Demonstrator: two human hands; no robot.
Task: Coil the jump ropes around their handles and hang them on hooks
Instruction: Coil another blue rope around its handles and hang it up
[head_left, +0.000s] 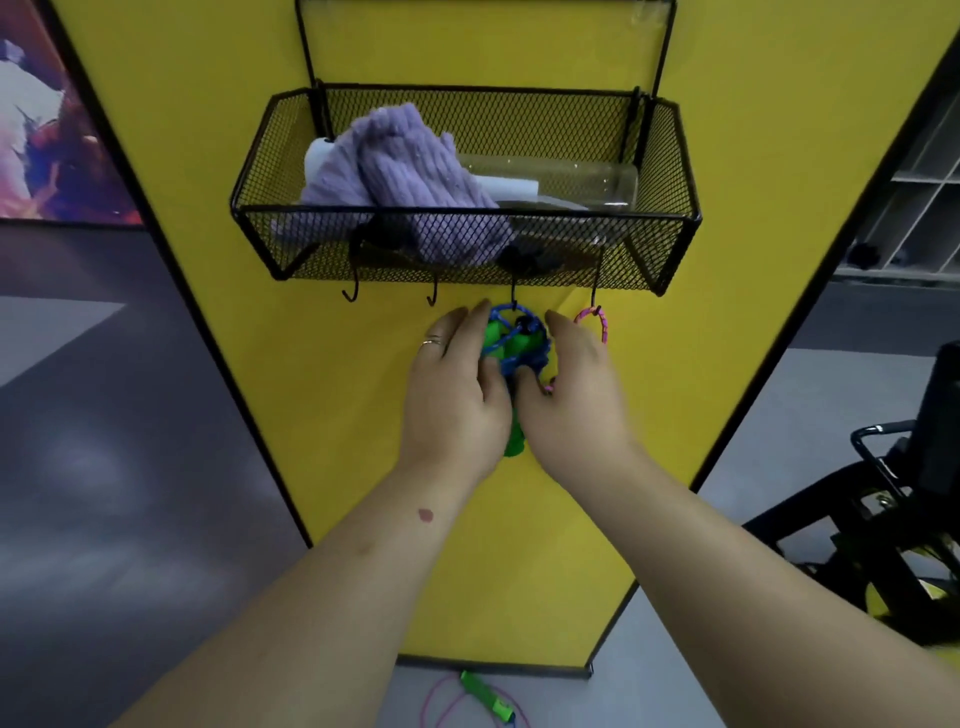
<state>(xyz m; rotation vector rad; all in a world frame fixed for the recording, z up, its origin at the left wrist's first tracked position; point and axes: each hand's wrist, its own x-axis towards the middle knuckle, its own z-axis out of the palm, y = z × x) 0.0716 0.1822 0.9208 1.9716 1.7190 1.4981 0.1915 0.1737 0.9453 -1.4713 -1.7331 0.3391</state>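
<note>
Holding one coiled rope (511, 343), two hands (457, 395), four hooks (432, 296)

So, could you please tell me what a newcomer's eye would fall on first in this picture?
Probably the two hands, left hand and right hand, cupped round a blue rope bundle with green handles at a hook against the bright yellow panel. Just above, the black mesh basket holds a purple cloth. Down on the floor lies another green handle with pink cord.
</note>
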